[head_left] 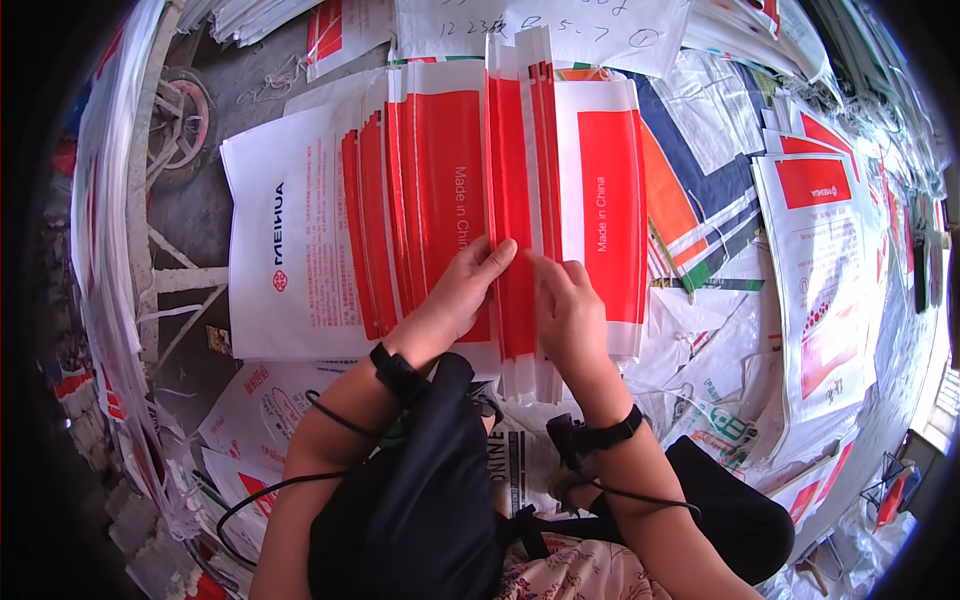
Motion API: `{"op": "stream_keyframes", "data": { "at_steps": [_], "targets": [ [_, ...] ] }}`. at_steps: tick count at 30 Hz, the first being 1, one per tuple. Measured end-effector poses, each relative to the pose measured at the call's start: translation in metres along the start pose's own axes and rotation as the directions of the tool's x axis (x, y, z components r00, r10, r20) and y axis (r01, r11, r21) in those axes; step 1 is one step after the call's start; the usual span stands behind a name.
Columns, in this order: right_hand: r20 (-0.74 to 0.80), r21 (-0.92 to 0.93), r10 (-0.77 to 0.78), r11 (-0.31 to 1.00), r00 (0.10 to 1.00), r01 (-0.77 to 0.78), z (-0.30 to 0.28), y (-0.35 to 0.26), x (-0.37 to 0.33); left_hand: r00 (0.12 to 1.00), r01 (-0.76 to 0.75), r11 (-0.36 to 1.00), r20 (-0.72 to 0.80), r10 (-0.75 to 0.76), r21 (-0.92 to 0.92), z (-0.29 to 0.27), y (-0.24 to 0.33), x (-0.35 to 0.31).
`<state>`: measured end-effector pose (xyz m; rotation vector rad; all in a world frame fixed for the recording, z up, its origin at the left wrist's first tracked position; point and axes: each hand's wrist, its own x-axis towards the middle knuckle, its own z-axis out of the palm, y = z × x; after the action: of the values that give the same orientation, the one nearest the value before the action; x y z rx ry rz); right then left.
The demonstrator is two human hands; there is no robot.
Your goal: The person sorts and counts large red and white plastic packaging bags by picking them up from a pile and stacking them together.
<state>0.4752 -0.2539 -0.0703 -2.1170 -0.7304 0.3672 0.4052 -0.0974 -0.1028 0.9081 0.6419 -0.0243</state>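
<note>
Head view: left hand (455, 295) lies flat, fingers spread, on a fanned stack of red-and-white woven sacks (440, 200); right hand (565, 305), just beside it, pinches one sack's folded edge (520, 330). Loose printed sacks (820, 260) surround the stack.

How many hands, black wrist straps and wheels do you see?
Hands: 2, the left hand and right hand, both on the red and white bags
Black wrist straps: 2
Wheels: 1
Total: 5

fanned red-and-white woven sacks (440, 200), flat, overlapping
</note>
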Motion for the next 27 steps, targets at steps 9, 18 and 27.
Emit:
{"op": "stream_keyframes", "data": {
  "at_steps": [9, 18, 27],
  "targets": [
    [-0.147, -0.022, -0.032, 0.999, 0.989, 0.029, 0.007, 0.008, -0.001, 0.999, -0.031, 0.999, 0.006, 0.031, 0.022, 0.003, -0.007, 0.003],
    [-0.025, -0.036, -0.039, 0.999, 0.999, 0.038, -0.005, -0.001, -0.002, 0.991, -0.014, 0.984, 0.132, -0.009, 0.176, 0.02, 0.015, -0.012],
    [-0.134, -0.052, 0.039, 0.998, 0.99, -0.047, -0.013, 0.014, -0.002, 0.971, -0.017, 0.974, 0.235, -0.038, 0.225, 0.027, 0.012, -0.007]
  ]
}}
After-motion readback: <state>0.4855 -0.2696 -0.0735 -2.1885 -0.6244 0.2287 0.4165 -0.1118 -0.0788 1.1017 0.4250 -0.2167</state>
